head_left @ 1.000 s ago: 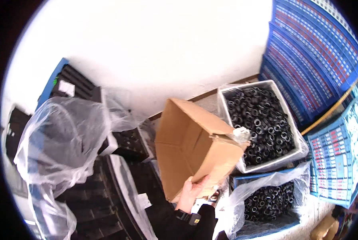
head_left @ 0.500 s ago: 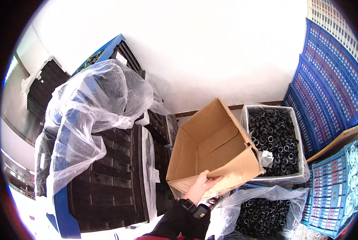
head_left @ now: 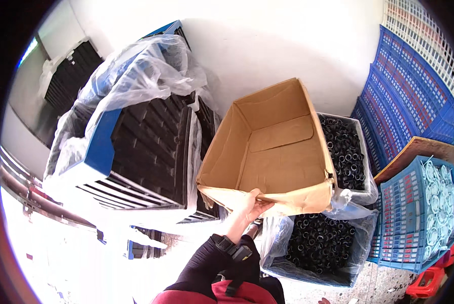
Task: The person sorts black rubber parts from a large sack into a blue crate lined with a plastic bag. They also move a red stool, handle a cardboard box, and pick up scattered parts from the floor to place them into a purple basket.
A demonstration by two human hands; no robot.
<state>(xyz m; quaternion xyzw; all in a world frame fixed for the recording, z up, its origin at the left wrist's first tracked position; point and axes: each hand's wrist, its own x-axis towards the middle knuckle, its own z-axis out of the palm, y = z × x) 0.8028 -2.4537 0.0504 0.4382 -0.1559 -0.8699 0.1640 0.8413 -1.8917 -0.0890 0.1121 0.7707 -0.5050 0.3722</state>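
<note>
My left hand grips the near rim of a large open cardboard box, thumb over the edge. The box is tilted, its open top turned toward me, and its inside shows bare brown card and a loose-looking flap. It overlaps the left part of a lined crate of black rings. Just below its near right corner stands another plastic-lined crate of black rings. A small skin-coloured sliver at the bottom edge looks like fingertips of my right hand; its shape and any hold are cut off.
Large black-and-blue crates draped with clear plastic film stand at left. At right are stacked blue mesh crates, a wooden board and a light-blue basket of pale rings. A red stool sits low right. A white wall rises behind.
The view has tilted down, showing more floor. The box, still in my left hand, has turned and shifted right relative to the crates, covering more of the far ring crate.
</note>
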